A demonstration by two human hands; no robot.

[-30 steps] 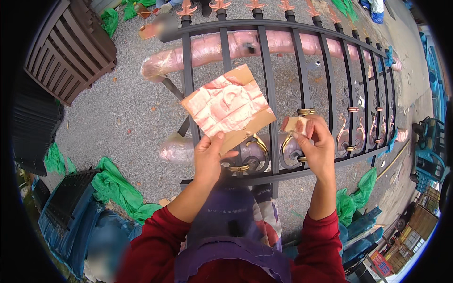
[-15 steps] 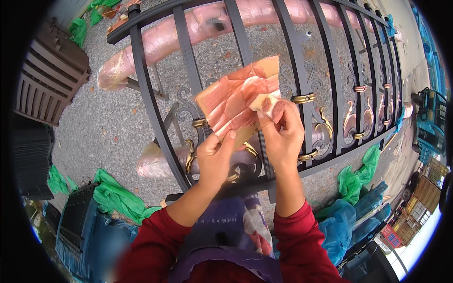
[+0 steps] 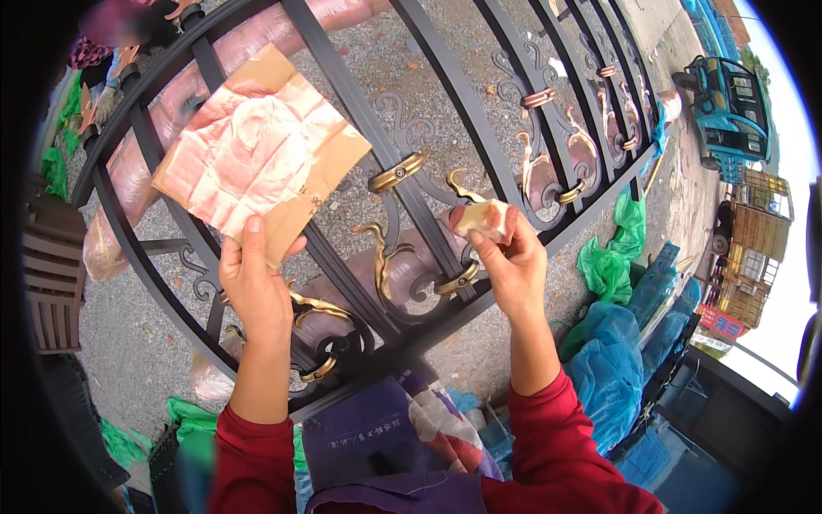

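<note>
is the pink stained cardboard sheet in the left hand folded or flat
Flat: the pink-stained brown cardboard sheet lies spread open, pinched at its lower edge by the left hand.

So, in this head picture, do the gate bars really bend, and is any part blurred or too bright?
Head view: the iron gate bars curve from fisheye distortion; the top-left corner is blurred; the sky at the right edge is overexposed; both hands look sharp.

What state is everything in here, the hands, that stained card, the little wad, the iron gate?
Left hand: gripping the card's lower edge.
Flat brown cardboard piece smeared pink and white: held up, tilted.
Right hand: pinching the wad.
Small crumpled pink-white wad: held against a gold scroll.
Black wrought-iron gate with gold and copper scrolls: lying flat, partly gilded.
</note>
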